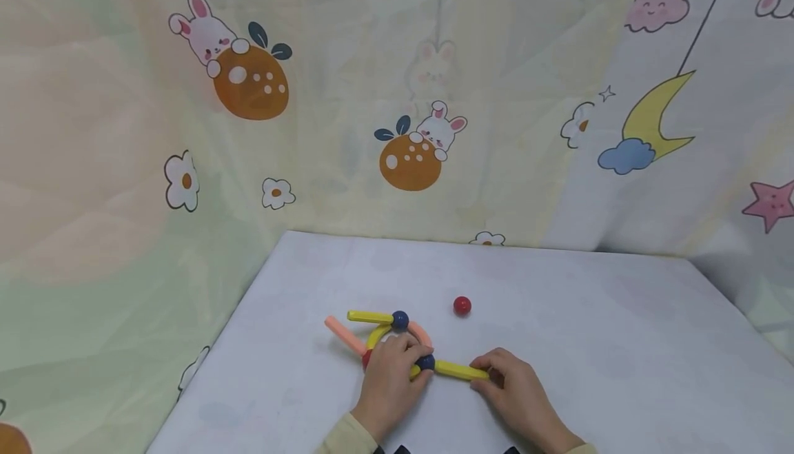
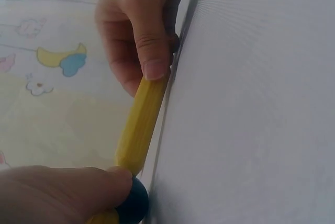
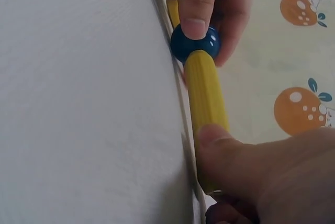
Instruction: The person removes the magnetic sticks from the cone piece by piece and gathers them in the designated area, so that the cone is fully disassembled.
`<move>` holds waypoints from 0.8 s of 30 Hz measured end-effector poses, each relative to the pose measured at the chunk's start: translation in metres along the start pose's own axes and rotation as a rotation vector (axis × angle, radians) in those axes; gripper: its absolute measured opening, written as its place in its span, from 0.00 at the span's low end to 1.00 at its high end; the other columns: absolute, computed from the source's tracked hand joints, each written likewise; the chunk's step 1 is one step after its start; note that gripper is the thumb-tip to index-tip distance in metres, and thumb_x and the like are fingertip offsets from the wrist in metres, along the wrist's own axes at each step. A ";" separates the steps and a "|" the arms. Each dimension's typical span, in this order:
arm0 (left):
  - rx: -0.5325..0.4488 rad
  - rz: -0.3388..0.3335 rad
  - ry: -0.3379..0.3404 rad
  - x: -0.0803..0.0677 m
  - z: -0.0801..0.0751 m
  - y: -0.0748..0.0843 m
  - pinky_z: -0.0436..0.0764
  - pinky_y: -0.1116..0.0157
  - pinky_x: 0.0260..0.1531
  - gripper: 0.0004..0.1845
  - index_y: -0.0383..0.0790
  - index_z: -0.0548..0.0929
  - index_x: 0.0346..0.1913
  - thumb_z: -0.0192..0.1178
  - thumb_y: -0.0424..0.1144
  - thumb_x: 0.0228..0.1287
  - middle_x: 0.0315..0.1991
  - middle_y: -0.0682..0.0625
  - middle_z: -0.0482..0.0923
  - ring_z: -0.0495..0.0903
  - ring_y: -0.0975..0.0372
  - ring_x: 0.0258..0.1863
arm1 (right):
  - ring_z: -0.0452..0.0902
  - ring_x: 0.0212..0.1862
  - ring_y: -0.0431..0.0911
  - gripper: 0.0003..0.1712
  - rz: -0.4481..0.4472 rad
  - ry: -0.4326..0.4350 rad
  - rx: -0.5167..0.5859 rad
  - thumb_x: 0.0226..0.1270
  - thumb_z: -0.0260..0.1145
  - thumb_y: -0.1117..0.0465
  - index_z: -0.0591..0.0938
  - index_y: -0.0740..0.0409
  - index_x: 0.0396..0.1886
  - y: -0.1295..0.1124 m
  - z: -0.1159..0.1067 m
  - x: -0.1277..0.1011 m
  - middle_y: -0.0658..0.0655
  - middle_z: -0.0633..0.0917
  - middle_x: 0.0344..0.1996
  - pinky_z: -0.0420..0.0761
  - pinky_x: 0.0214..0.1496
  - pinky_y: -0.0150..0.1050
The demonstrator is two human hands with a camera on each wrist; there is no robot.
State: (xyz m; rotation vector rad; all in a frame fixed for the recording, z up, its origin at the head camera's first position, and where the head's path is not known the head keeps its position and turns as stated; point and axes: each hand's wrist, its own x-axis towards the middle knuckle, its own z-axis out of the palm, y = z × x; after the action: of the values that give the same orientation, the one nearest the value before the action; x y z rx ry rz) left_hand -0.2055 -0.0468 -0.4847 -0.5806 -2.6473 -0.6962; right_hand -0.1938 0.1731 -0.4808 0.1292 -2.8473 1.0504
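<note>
While both hands rest low on the counter (image 1: 558, 289), we list what the assembly shows so far.

Item one: a yellow straight rod (image 1: 460, 370), lying flat on the counter between the two grips. Our right hand (image 1: 520, 392) pinches its outer end, thumb and fingers closed around it; the right wrist view shows the thumb pressed on the rod's side.

Item two: a dark blue ball (image 1: 425, 362), seated at the rod's inner end and touching it. Our left hand (image 1: 391, 378) holds this joint, a fingertip (image 3: 196, 4) laid on top of the ball, the other fingers curled over the pieces behind it.

Item three: joined beyond the left grip, a curved yellow piece (image 1: 375, 335), a curved pink piece (image 1: 422, 333), a second dark blue ball (image 1: 400, 319), a short yellow rod (image 1: 369, 317) and a pink straight rod (image 1: 344, 335) running out on the far side of the left grip. A red bit (image 1: 367, 359) shows at the edge of the left hand; we cannot tell what it is.

Item four: a loose red ball (image 1: 462, 306), apart from both grips, beyond the rod and joined to nothing.

Status, as we judge it: several pieces are already linked, and the rod in hand appears seated against its ball. The red ball remains unplaced. Whether the figure is otherwise finished, we cannot tell.
</note>
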 end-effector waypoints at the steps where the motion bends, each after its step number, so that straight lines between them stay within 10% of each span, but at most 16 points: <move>1: -0.002 -0.001 -0.001 0.000 0.000 0.000 0.73 0.64 0.44 0.15 0.54 0.87 0.46 0.73 0.47 0.53 0.38 0.63 0.75 0.72 0.67 0.39 | 0.69 0.29 0.37 0.15 0.006 -0.003 0.002 0.51 0.77 0.64 0.84 0.41 0.34 0.000 0.000 0.001 0.38 0.78 0.30 0.72 0.31 0.29; 24: 0.038 -0.108 -0.033 0.002 -0.003 -0.005 0.71 0.59 0.45 0.13 0.54 0.85 0.43 0.71 0.47 0.54 0.37 0.61 0.74 0.72 0.65 0.38 | 0.74 0.38 0.46 0.13 -0.021 0.120 -0.148 0.62 0.70 0.61 0.85 0.54 0.48 0.075 -0.064 0.051 0.53 0.83 0.43 0.73 0.36 0.38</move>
State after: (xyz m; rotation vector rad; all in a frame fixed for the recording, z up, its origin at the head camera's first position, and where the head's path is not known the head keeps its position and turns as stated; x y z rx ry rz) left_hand -0.2087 -0.0520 -0.4839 -0.4454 -2.7326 -0.6709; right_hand -0.2485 0.2691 -0.4746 0.0801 -2.7957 0.8106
